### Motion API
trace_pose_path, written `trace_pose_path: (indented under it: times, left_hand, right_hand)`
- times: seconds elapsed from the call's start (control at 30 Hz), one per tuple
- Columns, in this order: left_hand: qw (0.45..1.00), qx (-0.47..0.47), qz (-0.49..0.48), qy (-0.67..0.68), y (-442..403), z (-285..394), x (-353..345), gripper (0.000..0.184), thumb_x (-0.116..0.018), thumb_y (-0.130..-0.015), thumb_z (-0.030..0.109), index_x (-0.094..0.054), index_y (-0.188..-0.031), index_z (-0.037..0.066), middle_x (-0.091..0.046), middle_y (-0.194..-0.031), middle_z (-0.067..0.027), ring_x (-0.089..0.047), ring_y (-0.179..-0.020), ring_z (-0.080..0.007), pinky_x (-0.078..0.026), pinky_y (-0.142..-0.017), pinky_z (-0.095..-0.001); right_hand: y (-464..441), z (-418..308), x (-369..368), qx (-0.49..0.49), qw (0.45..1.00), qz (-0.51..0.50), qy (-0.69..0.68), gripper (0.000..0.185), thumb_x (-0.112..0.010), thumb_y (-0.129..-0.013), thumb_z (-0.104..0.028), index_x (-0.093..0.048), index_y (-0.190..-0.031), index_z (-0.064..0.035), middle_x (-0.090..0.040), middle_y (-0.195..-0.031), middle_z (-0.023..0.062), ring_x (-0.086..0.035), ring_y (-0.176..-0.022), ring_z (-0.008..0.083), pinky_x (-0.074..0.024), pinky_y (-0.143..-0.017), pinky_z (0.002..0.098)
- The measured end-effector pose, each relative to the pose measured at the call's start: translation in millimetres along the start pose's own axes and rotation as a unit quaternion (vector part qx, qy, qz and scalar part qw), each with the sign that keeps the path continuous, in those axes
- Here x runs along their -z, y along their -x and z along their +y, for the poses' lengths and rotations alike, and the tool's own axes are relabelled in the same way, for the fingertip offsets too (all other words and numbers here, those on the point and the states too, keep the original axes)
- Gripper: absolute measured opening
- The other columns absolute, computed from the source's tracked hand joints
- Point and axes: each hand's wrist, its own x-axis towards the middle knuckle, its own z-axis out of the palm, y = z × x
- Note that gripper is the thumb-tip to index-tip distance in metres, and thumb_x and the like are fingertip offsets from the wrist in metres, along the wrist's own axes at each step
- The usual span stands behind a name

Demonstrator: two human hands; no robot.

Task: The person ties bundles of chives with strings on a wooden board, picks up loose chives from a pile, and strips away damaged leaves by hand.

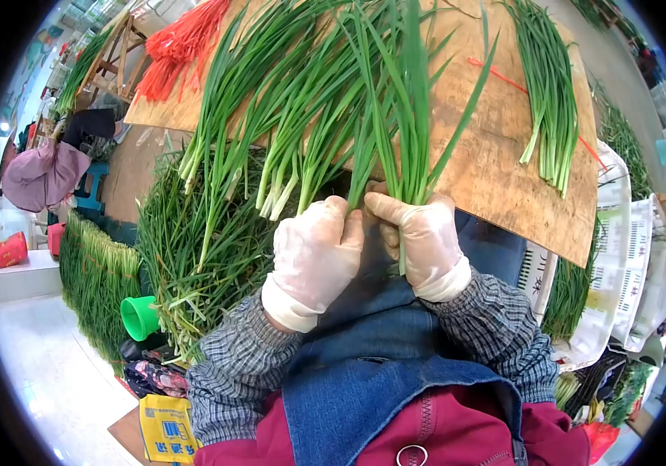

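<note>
Both hands wear pale, thin gloves and meet near the front edge of a wooden board (496,147). My right hand (426,241) is closed round the lower stalks of a small bunch of garlic chives (411,147), whose leaves point away from me. Close beside it, my left hand (313,252) is closed, thumb against fingers, on a few chive stalks (362,167). Loose chives (271,101) lie spread across the board, white ends towards me. On the board's right side rests a chive bundle (548,101) with a red tie.
Red plastic ties (182,46) lie heaped at the board's far left. Below is a large pile of chives (193,256), with a green bucket (140,318) beside it. White crates (608,256) stand at the right. Another person (46,175) sits at far left.
</note>
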Motion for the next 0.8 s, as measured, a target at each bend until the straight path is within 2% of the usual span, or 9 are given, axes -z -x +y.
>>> trace_pose_path:
  times: [0.2,0.4,0.5,0.57,0.6,0.63,0.73,0.77,0.8]
  left_hand:
    - [0.983,-0.088,0.049,-0.153,-0.2,12.3,-0.2,0.015,-0.062,-0.074,0.007,-0.049,-0.067,0.006,-0.05,-0.058,-0.0119,-0.053,-0.05,-0.0285,-0.041,-0.045,-0.0381]
    - [0.968,-0.138,0.069,-0.198,-2.5,16.8,2.6,0.014,-0.064,-0.072,0.008,-0.05,-0.07,0.007,-0.05,-0.059,-0.01,-0.053,-0.051,-0.028,-0.041,-0.044,-0.0366]
    - [0.984,-0.116,0.072,-0.111,-4.2,18.7,1.4,0.012,-0.064,-0.077,0.01,-0.054,-0.076,0.003,-0.053,-0.061,-0.01,-0.054,-0.051,-0.022,-0.041,-0.046,-0.0328]
    - [0.993,-0.031,0.036,0.112,-5.5,14.8,2.5,0.014,-0.063,-0.08,0.012,-0.055,-0.08,0.001,-0.056,-0.063,-0.0083,-0.053,-0.052,-0.0157,-0.041,-0.047,-0.0291]
    - [0.975,0.013,0.016,0.223,-5.8,13.3,3.5,0.015,-0.062,-0.082,0.012,-0.055,-0.083,0.0,-0.057,-0.064,-0.0075,-0.052,-0.052,-0.0126,-0.041,-0.048,-0.0273]
    - [0.925,0.131,-0.046,0.353,-5.9,21.6,13.4,0.017,-0.059,-0.086,0.015,-0.056,-0.083,-0.001,-0.059,-0.067,-0.0034,-0.048,-0.055,-0.0062,-0.038,-0.049,-0.0227]
    - [0.842,0.17,-0.089,0.504,-3.8,18.7,15.8,0.014,-0.054,-0.087,0.012,-0.056,-0.082,-0.001,-0.06,-0.069,-0.002,-0.049,-0.055,-0.0062,-0.037,-0.049,-0.0205]
    - [0.847,0.254,-0.145,0.444,-2.8,18.6,28.0,0.013,-0.051,-0.086,0.009,-0.056,-0.082,-0.002,-0.06,-0.07,-0.0032,-0.049,-0.055,-0.0057,-0.037,-0.048,-0.0193]
    - [0.854,0.242,-0.123,0.444,3.9,16.9,34.6,0.01,-0.049,-0.085,0.006,-0.056,-0.084,-0.002,-0.06,-0.07,-0.005,-0.048,-0.051,-0.0057,-0.036,-0.046,-0.0197]
  right_hand:
    - [-2.5,-0.4,-0.5,-0.04,0.994,-0.058,-0.078,0.009,-0.058,-0.083,-0.009,-0.057,-0.08,-0.001,-0.046,-0.052,0.001,-0.041,-0.04,0.009,-0.0298,-0.037,0.0217]
    - [0.9,-4.7,-0.9,-0.025,0.991,-0.034,-0.128,0.013,-0.062,-0.082,-0.012,-0.06,-0.079,0.0007,-0.052,-0.055,0.0032,-0.042,-0.04,0.0094,-0.0303,-0.035,0.0224]
    - [-1.8,0.6,5.8,-0.043,0.986,-0.06,-0.151,0.014,-0.061,-0.083,-0.014,-0.06,-0.078,0.0,-0.051,-0.055,0.0025,-0.042,-0.04,0.0092,-0.0303,-0.036,0.0221]
    - [-0.8,-2.0,4.1,-0.057,0.984,-0.059,-0.161,0.015,-0.061,-0.084,-0.014,-0.06,-0.078,-0.0001,-0.051,-0.055,0.0019,-0.041,-0.04,0.009,-0.0309,-0.036,0.0221]
    - [-0.4,-2.8,3.4,-0.064,0.982,-0.058,-0.166,0.016,-0.06,-0.084,-0.015,-0.06,-0.078,-0.0001,-0.05,-0.055,0.0016,-0.041,-0.04,0.0089,-0.0312,-0.037,0.0221]
    - [-0.8,-1.6,3.4,-0.062,0.983,-0.062,-0.163,0.016,-0.06,-0.084,-0.015,-0.06,-0.078,0.0,-0.051,-0.055,0.0018,-0.041,-0.04,0.0087,-0.0316,-0.037,0.0221]
    - [-5.1,6.4,4.9,-0.058,0.984,-0.07,-0.153,0.014,-0.058,-0.084,-0.012,-0.06,-0.079,0.0005,-0.054,-0.057,0.0035,-0.041,-0.041,0.008,-0.0326,-0.039,0.0221]
    - [-6.7,8.3,5.9,-0.056,0.985,-0.07,-0.149,0.013,-0.058,-0.083,-0.011,-0.06,-0.08,0.0008,-0.056,-0.059,0.0047,-0.041,-0.041,0.0077,-0.0328,-0.039,0.0219]
    - [-7.8,8.8,7.1,-0.053,0.986,-0.07,-0.144,0.011,-0.057,-0.083,-0.01,-0.06,-0.082,0.0011,-0.058,-0.062,0.006,-0.04,-0.042,0.0073,-0.0331,-0.04,0.0218]
